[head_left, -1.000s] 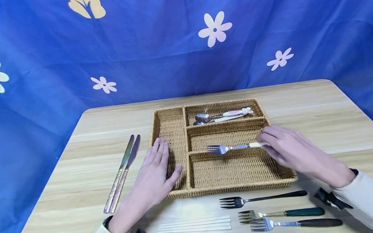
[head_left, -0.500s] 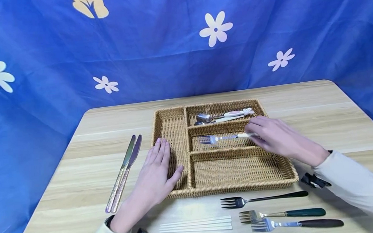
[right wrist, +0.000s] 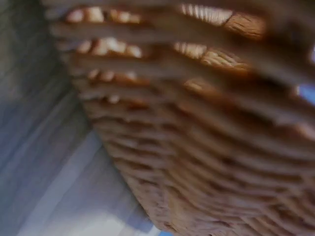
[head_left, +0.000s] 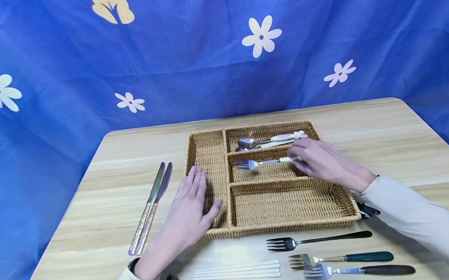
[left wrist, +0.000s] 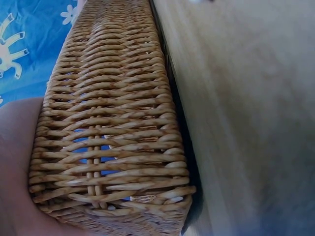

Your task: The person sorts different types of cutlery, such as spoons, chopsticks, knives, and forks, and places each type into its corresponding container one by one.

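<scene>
A wicker cutlery tray with several compartments stands on the table. My right hand pinches the white handle of a fork over the middle right compartment, tines pointing left. My left hand lies over the tray's left rim, fingers straight and reaching into the long left compartment. Two spoons with pale handles lie in the back compartment, one handle ending in a white figure. The left wrist view shows the woven tray wall close up; the right wrist view shows blurred wicker.
Two table knives lie left of the tray. In front are a black fork, a green-handled fork, a dark-handled fork and several white sticks. A blue flowered cloth hangs behind the wooden table.
My right hand has carried the white-handled fork back and to the left, from above the front divider to the middle compartment. My left hand stays on the tray.
</scene>
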Tool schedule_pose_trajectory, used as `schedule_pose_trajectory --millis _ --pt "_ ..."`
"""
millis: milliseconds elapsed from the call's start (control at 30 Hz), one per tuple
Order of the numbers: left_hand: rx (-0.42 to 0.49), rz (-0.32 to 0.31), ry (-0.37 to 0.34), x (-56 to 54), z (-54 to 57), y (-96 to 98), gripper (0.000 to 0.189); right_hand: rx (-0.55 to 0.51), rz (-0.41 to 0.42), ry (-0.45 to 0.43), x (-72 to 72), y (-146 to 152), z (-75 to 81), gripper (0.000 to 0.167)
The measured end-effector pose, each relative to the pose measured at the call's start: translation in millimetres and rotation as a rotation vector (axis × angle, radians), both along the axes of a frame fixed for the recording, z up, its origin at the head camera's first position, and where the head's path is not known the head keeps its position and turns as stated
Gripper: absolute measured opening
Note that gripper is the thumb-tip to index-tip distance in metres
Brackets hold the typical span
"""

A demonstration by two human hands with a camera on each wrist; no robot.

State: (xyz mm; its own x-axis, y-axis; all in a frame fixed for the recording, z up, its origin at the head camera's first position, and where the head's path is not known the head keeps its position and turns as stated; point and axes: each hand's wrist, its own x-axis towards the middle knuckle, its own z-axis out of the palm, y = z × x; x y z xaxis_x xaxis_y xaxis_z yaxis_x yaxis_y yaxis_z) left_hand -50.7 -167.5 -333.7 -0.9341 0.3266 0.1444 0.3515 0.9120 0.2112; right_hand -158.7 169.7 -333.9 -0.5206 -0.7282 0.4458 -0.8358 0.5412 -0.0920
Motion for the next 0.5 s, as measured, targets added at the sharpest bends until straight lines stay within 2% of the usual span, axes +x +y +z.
schedule_pose_trajectory --millis 267,500 --pt "-0.004 0.005 -0.001 0.7 -0.8 -0.6 0.077 0.085 -0.080 -0.058 -1.2 -2.1 0.0 0.015" --pt "-0.006 -0.004 0.011 -0.1 -1.0 -0.4 0.077 0.080 -0.114 -0.055 -1.4 -0.5 -4.1 0.015"
